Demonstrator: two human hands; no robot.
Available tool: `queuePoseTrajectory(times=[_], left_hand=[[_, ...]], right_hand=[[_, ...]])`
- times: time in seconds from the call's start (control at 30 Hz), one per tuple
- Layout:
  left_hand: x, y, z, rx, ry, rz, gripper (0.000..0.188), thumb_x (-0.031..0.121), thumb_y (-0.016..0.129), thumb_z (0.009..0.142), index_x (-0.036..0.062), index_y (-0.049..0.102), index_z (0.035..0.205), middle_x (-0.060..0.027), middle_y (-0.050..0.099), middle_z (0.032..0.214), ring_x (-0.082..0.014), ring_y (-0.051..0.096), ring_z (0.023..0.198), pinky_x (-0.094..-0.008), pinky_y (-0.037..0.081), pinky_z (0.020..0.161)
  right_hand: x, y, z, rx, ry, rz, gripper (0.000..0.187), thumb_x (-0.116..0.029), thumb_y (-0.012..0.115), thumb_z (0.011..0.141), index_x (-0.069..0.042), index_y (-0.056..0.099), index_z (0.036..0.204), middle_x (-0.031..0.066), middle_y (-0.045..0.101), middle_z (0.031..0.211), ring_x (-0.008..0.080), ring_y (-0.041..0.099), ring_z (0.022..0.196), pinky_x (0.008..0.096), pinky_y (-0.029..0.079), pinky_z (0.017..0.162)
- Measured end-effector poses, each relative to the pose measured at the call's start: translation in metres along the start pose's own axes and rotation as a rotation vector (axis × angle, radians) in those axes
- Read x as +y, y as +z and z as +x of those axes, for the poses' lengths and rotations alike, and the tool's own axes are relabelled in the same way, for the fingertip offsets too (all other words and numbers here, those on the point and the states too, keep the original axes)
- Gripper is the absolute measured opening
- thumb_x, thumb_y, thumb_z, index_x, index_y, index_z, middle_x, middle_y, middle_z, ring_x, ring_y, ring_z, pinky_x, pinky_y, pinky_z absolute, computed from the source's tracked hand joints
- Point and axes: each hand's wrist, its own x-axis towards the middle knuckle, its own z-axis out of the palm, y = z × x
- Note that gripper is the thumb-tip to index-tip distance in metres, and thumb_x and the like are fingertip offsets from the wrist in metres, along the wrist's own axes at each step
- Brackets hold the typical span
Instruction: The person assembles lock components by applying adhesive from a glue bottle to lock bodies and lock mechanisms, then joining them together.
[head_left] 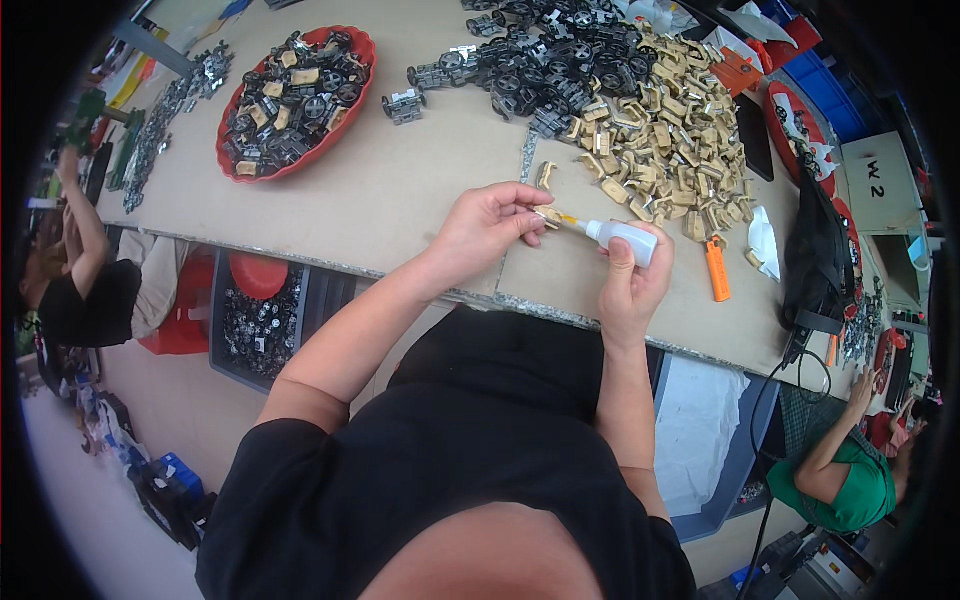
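Note:
Between the fingertips of my left hand (pixel 482 230) is a small gold-coloured part (pixel 547 214), partly hidden by the fingers. My right hand (pixel 634 288) is wrapped round a white squeeze bottle (pixel 630 240), tilted so that its thin yellow nozzle (pixel 570 219) points left and meets or nearly meets the part. Just beyond my left fingers a loose gold part (pixel 546 176) lies on the table (pixel 430 150). A heap of similar gold parts (pixel 670 135) spreads beyond both hands. Right of the bottle rests an orange lighter-like object (pixel 717 271).
Dark wheeled toy-vehicle pieces (pixel 560 65) are heaped at the back. A scalloped red bowl (pixel 369 55) holds more, mixed with gold parts. A dark flat phone-like object (pixel 754 137) and black bag (pixel 815 250) lie right. Grey bins (pixel 315 300) stand below; people work at both sides.

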Motion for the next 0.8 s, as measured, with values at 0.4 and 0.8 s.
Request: queuePoseTrajectory(times=[0.4,0.8], left_hand=[[0.0,0.0002,0.0,0.005,0.018,-0.02,0.023,0.002,0.051,0.082,-0.002,0.053,0.105,-0.0055,0.059,0.081,-0.0092,0.055,0.07,-0.0213,0.045,0.069],[0.0011,0.0029,-0.0002,-0.005,0.021,0.044,0.023,0.002,0.051,0.082,-0.0041,0.053,0.104,-0.0055,0.059,0.082,-0.0072,0.054,0.068,-0.0201,0.046,0.066]], right_hand=[[-0.001,0.0,-0.0009,-0.008,0.012,0.002,0.021,-0.011,0.053,0.083,0.001,0.043,0.096,0.0067,0.052,0.083,0.0093,0.05,0.071,0.0211,0.041,0.063],[-0.005,0.0023,0.0017,0.043,0.064,0.093,0.022,-0.011,0.052,0.084,0.002,0.041,0.098,0.0072,0.05,0.085,0.0102,0.05,0.071,0.0222,0.043,0.064]])
